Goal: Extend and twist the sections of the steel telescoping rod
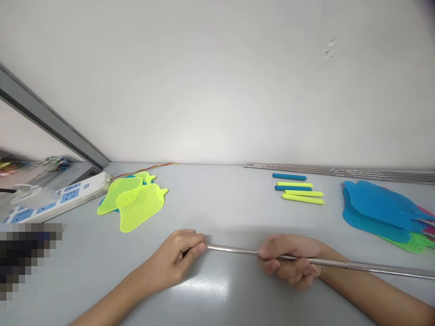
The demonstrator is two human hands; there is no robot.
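Observation:
A thin metal telescopic rod (233, 249) runs across the front of the table and out past the right edge of the view. Its left end is pinched between the thumb and fingers of my left hand (183, 253). My right hand (290, 260) is closed around the rod farther right, with a short bare stretch between the two hands. Beyond my left hand lie yellow-green perforated fly swatter heads (141, 208) with blue ones partly under them. Several blue and yellow-green plastic handle tubes (299, 187) rest behind my right hand.
Blue swatter heads (377, 208) are piled at the right, over green and pink ones. A bundle of metal rods (340, 172) lies along the wall. At left are a white power strip (70, 195), a thin red-yellow wire (146, 168) and a grey frame post (50, 117).

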